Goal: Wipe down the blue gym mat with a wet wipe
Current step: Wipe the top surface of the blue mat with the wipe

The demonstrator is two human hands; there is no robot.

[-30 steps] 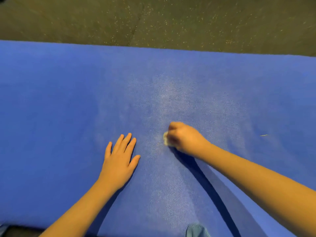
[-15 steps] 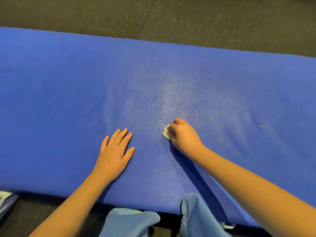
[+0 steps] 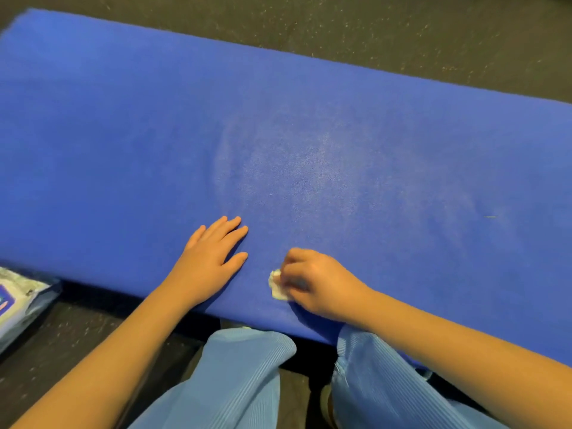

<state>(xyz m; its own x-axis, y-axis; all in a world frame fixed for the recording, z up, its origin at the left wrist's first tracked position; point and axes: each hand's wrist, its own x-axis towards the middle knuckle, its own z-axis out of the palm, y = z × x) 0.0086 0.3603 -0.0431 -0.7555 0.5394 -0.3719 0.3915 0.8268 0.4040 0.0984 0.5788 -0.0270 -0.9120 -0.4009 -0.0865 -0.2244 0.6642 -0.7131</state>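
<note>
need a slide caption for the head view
Right hand rubs a balled wet wipe near the blue mat's front edge while the left hand rests flat beside it.

A dark speckled floor (image 3: 402, 32) carries a long blue gym mat (image 3: 123, 134), lying flat. A soft printed packet (image 3: 21, 301) lies on the floor beside the mat's near left edge.

Curled fingers of the right hand (image 3: 318, 283) hide most of the wipe (image 3: 275, 286). Beside the near edge of the mat (image 3: 123, 134), a packet (image 3: 21, 301) is cut off at the left, print unreadable. A sliver (image 3: 490, 216) on the mat is too small to identify.
</note>
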